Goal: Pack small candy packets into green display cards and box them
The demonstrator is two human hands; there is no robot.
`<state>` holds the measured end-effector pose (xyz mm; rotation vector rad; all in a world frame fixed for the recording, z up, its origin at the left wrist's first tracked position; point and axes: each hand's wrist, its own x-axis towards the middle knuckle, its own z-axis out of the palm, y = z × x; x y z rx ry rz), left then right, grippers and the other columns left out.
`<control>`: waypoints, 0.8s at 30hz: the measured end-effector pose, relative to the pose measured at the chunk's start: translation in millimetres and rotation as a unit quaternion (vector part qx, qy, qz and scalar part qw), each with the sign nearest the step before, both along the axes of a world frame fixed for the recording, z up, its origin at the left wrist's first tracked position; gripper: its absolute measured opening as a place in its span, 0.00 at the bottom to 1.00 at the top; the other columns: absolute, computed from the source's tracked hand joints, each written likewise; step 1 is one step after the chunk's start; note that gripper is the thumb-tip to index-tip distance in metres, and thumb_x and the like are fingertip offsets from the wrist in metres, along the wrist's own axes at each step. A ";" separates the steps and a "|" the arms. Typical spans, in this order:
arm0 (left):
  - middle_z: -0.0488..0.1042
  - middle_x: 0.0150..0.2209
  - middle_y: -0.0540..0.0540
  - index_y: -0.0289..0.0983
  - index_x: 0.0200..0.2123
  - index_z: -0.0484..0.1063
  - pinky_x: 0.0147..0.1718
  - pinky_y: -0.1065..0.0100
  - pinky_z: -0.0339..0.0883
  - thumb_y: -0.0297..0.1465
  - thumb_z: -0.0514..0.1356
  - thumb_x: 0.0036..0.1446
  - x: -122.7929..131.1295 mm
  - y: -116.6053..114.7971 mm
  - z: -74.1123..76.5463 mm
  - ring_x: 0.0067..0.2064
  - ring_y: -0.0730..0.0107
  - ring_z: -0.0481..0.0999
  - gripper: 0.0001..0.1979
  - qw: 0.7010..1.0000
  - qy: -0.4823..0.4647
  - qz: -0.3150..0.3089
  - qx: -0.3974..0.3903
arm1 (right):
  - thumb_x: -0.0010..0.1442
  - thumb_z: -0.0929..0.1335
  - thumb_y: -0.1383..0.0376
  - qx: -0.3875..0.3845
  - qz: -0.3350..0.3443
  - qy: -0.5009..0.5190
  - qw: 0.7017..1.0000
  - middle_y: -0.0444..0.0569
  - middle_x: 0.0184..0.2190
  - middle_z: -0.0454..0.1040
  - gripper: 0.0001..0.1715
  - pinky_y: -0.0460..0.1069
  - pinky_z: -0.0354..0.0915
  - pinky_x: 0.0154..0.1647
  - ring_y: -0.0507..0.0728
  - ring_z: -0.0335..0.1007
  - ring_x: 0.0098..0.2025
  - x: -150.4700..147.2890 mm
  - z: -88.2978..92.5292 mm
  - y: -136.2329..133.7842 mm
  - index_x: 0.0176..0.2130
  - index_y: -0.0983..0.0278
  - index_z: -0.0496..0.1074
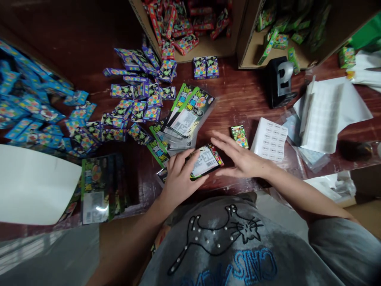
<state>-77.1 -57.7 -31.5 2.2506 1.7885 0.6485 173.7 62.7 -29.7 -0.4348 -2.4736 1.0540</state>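
Reddish table (235, 101), printed packet (206, 162) partly under left hand (179, 174)

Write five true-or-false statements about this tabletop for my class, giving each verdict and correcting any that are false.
1. The left hand touches the labelled packet. True.
2. The tape dispenser is bright yellow. False: the tape dispenser is black.
3. The small green box lies to the left of the sticker sheet. True.
4. The right hand grips the tape dispenser. False: the right hand is by one end of the labelled packet, fingers spread.
5. Two purple boxes lie side by side, just in front of the carton holding red boxes. True.
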 end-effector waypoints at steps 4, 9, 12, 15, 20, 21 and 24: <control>0.70 0.63 0.37 0.46 0.73 0.60 0.64 0.47 0.66 0.38 0.71 0.60 -1.0 1.1 4.9 0.62 0.45 0.73 0.41 1.000 -0.016 0.019 0.002 | 0.69 0.71 0.45 0.028 -0.035 -0.042 0.998 0.65 0.82 0.28 0.66 0.71 0.50 0.78 0.70 0.33 0.83 9.5 3.7 14.5 0.80 0.59 0.26; 0.66 0.62 0.38 0.48 0.75 0.58 0.63 0.46 0.71 0.42 0.78 0.48 -7.5 6.4 10.7 0.63 0.43 0.73 0.54 0.980 -0.097 0.092 -0.151 | 0.59 0.77 0.50 0.132 -0.081 -0.255 0.955 0.65 0.73 0.62 0.59 0.87 0.27 0.72 0.81 0.51 0.76 45.6 5.2 67.5 0.77 0.61 0.52; 0.65 0.66 0.38 0.48 0.76 0.55 0.68 0.45 0.66 0.44 0.77 0.50 -9.3 18.6 7.3 0.69 0.41 0.69 0.55 0.952 -0.212 0.076 -0.206 | 0.57 0.77 0.54 0.146 -0.047 -0.254 0.955 0.63 0.61 0.74 0.47 0.87 0.33 0.72 0.77 0.66 0.66 48.9 12.4 81.6 0.69 0.65 0.66; 0.71 0.64 0.38 0.45 0.75 0.57 0.66 0.48 0.69 0.41 0.65 0.66 -8.0 34.7 0.6 0.64 0.50 0.74 0.39 0.912 -0.344 0.048 -0.219 | 0.57 0.77 0.52 0.131 -0.044 -0.162 0.977 0.64 0.60 0.71 0.46 0.83 0.49 0.72 0.76 0.67 0.64 37.5 34.0 83.8 0.67 0.66 0.65; 0.78 0.51 0.43 0.44 0.75 0.56 0.52 0.56 0.78 0.35 0.64 0.66 6.3 56.2 -1.1 0.49 0.61 0.81 0.37 0.865 -0.445 0.025 -0.230 | 0.66 0.73 0.52 0.093 -0.074 -0.059 0.991 0.58 0.61 0.67 0.35 0.71 0.66 0.68 0.71 0.64 0.67 15.5 74.3 91.2 0.66 0.62 0.67; 0.78 0.51 0.43 0.45 0.74 0.56 0.51 0.57 0.78 0.35 0.64 0.66 10.6 58.9 -0.1 0.49 0.61 0.81 0.37 0.862 -0.455 0.021 -0.225 | 0.68 0.71 0.55 0.087 -0.064 -0.048 0.993 0.57 0.60 0.68 0.28 0.69 0.68 0.67 0.68 0.66 0.65 12.4 78.6 93.7 0.63 0.62 0.70; 0.78 0.53 0.42 0.44 0.70 0.61 0.49 0.59 0.78 0.33 0.66 0.64 21.3 63.9 1.5 0.49 0.62 0.80 0.34 0.850 -0.483 0.008 -0.210 | 0.72 0.67 0.64 0.068 -0.020 -0.025 0.997 0.54 0.56 0.72 0.17 0.63 0.71 0.64 0.63 0.72 0.60 6.2 83.3 100.0 0.57 0.59 0.77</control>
